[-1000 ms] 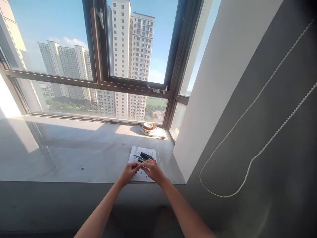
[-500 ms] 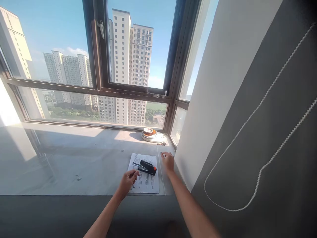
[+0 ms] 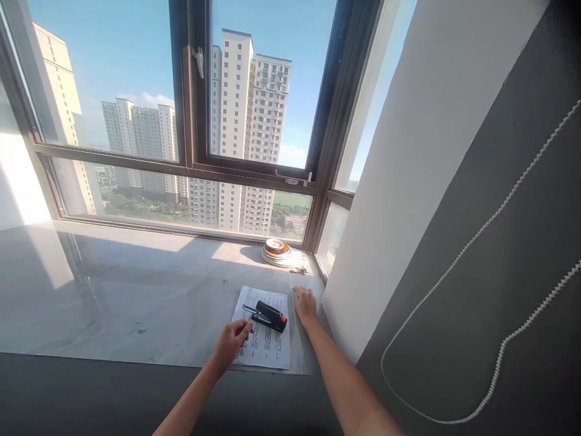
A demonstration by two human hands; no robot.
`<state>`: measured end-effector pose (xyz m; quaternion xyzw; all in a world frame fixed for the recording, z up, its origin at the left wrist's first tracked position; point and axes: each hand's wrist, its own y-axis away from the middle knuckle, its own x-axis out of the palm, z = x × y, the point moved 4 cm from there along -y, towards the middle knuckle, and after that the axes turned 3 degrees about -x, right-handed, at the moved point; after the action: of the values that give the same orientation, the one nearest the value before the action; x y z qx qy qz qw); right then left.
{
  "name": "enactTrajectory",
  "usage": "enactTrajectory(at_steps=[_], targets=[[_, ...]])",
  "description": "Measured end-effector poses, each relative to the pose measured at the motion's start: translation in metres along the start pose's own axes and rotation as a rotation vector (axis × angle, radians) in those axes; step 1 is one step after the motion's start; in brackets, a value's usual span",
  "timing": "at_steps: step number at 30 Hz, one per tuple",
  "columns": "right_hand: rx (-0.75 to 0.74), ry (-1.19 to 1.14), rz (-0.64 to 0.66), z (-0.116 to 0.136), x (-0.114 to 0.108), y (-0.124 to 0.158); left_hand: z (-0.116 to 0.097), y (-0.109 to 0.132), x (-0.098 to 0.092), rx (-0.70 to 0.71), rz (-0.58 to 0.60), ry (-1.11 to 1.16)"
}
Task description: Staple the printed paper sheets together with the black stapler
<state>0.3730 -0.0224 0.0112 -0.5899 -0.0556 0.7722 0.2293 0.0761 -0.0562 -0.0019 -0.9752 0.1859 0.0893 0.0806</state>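
Observation:
A black stapler point(image 3: 271, 316) with an orange-red patch at one end lies on printed paper sheets point(image 3: 267, 356). Its top is swung up from a silvery metal part that sticks out to the left. My left hand point(image 3: 232, 342) is over the paper's left edge, beside the stapler, with thumb and fingers pinched together; anything between them is too small to make out. To the right of the paper, my right hand point(image 3: 305, 303) is low at the sill with curled fingers. A tiny greyish thing shows at its fingertips, too small to name.
Stacked round rolls point(image 3: 276, 253), white and orange-brown, sit in the sill's corner, with small dark bits point(image 3: 298, 270) close by. Specks point(image 3: 142, 330) dot the pale sill point(image 3: 113, 303). A window stands behind; a beaded cord point(image 3: 454, 260) hangs at the right wall.
My right hand has gone down to the sill, its fingers more curled and turned under. My left hand stays pinched beside the stapler. The whole view has tilted slightly.

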Motion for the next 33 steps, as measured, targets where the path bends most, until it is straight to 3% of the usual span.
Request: enactTrajectory(at_steps=[6,8,11,13,15,17,19,21,24,28,33], targets=[[0.025,0.139,0.006,-0.001,0.005,0.038,-0.008,0.003,-0.003,0.029,-0.081,0.131],[-0.003,0.132,0.017,-0.003,0.008,0.048,-0.01,0.001,-0.015,0.013,-0.176,0.271],[-0.032,0.096,0.021,-0.005,0.009,0.053,-0.011,-0.013,-0.05,-0.072,-0.335,0.366],[-0.036,0.09,0.025,-0.004,0.007,0.053,-0.01,-0.029,-0.08,-0.089,-0.446,0.183],[-0.035,0.097,0.025,-0.002,0.004,0.052,-0.006,-0.049,-0.103,-0.078,-0.491,-0.27],[-0.034,0.102,0.024,0.0,0.002,0.051,0.001,-0.069,-0.114,-0.019,-0.498,-0.665],[-0.041,0.102,0.014,0.001,0.0,0.051,0.011,-0.087,-0.113,0.026,-0.474,-0.925],[-0.048,0.102,0.001,0.002,0.0,0.052,0.019,-0.103,-0.106,0.066,-0.422,-1.046],[-0.047,0.096,-0.017,0.001,0.0,0.051,0.027,-0.125,-0.093,0.111,-0.347,-1.073],[-0.053,0.07,-0.033,0.001,0.0,0.05,0.038,-0.144,-0.088,0.067,-0.262,-1.051],[-0.047,0.058,-0.049,0.002,0.0,0.05,0.043,-0.136,-0.093,0.047,-0.258,-1.016]])
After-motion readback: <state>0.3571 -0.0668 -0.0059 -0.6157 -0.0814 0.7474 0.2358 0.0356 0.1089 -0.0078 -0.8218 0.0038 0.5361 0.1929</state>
